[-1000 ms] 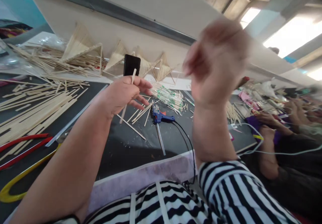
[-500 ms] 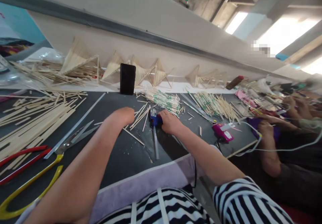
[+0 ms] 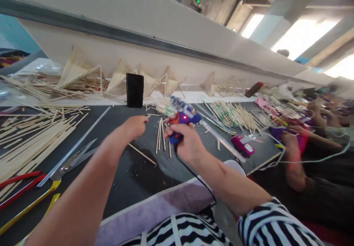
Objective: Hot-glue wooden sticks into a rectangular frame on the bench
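Observation:
My right hand (image 3: 188, 141) is wrapped round a blue glue gun (image 3: 181, 126) with a small red light on. The gun is lifted off the table and tilted, its nozzle end pointing away to the upper left. A long clear glue stick (image 3: 221, 139) trails from its back toward the lower right. My left hand (image 3: 135, 127) hovers low over the table with curled fingers. A small pale tip shows at its fingertips, but what it pinches is mostly hidden. Several loose wooden sticks (image 3: 159, 137) lie between my hands, and one longer stick (image 3: 142, 153) lies below the left hand.
At left are a pile of wooden sticks (image 3: 41, 139), yellow-handled scissors (image 3: 65, 166) and red-handled pliers (image 3: 22, 187). A black phone (image 3: 135, 90) leans before fan-shaped stick models (image 3: 174, 83). Rightward are bundled sticks (image 3: 229, 115), a magenta glue gun (image 3: 243, 145) and another person's hands (image 3: 290, 139).
My right hand has raised the glue gun from the table and turned it, so the glue stick now points right. The sticks under it are uncovered. My left hand stays nearly in place.

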